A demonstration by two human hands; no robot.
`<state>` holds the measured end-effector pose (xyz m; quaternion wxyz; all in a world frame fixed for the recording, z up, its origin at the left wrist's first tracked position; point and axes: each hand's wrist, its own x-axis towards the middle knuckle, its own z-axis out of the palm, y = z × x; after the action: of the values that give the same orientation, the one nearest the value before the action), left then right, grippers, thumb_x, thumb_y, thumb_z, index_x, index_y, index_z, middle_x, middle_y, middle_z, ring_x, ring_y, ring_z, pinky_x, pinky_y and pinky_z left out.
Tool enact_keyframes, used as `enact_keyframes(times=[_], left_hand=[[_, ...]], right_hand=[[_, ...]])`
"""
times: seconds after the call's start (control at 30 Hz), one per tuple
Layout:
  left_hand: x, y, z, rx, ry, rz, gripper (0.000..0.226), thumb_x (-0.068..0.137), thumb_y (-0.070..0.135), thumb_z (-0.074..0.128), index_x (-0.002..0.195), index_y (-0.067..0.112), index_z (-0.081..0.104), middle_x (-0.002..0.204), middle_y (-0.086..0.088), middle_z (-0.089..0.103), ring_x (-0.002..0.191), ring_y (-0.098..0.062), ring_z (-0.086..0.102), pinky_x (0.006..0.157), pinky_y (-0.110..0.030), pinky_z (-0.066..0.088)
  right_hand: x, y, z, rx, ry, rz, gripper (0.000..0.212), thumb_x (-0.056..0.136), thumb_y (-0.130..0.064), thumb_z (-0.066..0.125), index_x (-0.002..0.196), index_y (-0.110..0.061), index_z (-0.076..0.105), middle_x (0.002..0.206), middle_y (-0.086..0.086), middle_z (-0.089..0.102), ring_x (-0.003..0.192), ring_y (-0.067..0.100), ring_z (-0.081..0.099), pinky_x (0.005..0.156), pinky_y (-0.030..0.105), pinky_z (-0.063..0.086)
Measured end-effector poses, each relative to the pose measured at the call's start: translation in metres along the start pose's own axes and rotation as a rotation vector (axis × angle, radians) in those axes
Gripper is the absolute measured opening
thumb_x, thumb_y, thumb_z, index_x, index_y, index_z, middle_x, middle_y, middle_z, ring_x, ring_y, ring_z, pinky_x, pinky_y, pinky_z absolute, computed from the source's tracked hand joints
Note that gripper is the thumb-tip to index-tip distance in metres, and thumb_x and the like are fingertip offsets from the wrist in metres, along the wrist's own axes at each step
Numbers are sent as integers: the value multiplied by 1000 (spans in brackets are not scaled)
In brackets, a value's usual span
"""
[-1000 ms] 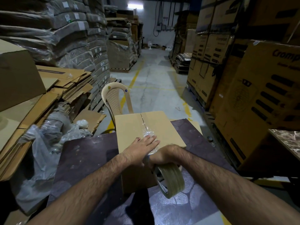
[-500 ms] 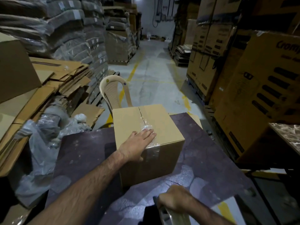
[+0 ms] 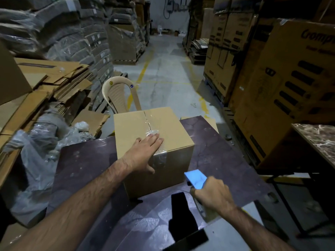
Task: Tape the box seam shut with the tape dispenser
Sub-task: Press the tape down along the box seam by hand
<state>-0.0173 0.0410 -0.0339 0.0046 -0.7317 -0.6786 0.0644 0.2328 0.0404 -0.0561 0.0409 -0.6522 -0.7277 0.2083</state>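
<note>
Left hand (image 3: 145,151) is being pressed flat, fingers spread, on the box (image 3: 154,142) atop the table (image 3: 217,160), pinning tape end over seam (image 3: 147,122). Right hand (image 3: 212,196) is being kept closed around the tape dispenser (image 3: 195,180), just beside the box.

The right hand (image 3: 213,193) hid most of the tape dispenser (image 3: 194,179); the left hand (image 3: 145,153) covered the near seam (image 3: 147,119) part.

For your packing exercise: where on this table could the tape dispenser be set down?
Bare tabletop lies left of the box, beyond the left hand, and right of it toward the table edge. In front of the box, the right hand and tape dispenser crowd it.
</note>
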Motion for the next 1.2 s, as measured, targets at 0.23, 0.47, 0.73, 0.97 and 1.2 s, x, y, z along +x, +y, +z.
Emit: enact_keyframes(times=[0.23,0.47,0.73,0.97,1.2], left_hand=[[-3,86,17,-459,571,119,42,85,26,59,125,14,57,114,-3,66,104,-20,58,92,-34,51],[57,172,76,-858,112,-102,56,84,10,42,140,10,47,139,-9,54,129,-24,48,110,-24,30],[107,215,106,-1035,-195,-225,54,76,-10,37,124,10,55,129,-9,59,123,-24,52,100,-24,40],[122,227,110,-980,-281,-277,64,86,-4,42,147,13,35,150,-10,42,136,-24,39,106,-21,30],[121,222,107,-987,-233,-309,62,89,0,45,148,13,33,150,-8,42,136,-21,41,110,-25,33]], right_hand=[[41,39,1,6,119,-52,58,70,-51,67,101,-9,44,103,13,65,98,34,63,75,35,50],[91,80,32,-56,179,-97,51,73,-41,66,107,-10,44,103,9,67,101,31,64,76,35,48],[147,128,75,-204,124,-180,59,22,-28,87,67,-5,56,51,9,57,40,24,57,42,27,47],[166,142,91,-291,135,-258,46,42,-4,83,71,-7,48,51,11,56,41,26,57,39,29,46],[169,144,95,-285,69,-280,36,41,0,84,68,-7,61,52,10,57,41,25,58,37,32,46]])
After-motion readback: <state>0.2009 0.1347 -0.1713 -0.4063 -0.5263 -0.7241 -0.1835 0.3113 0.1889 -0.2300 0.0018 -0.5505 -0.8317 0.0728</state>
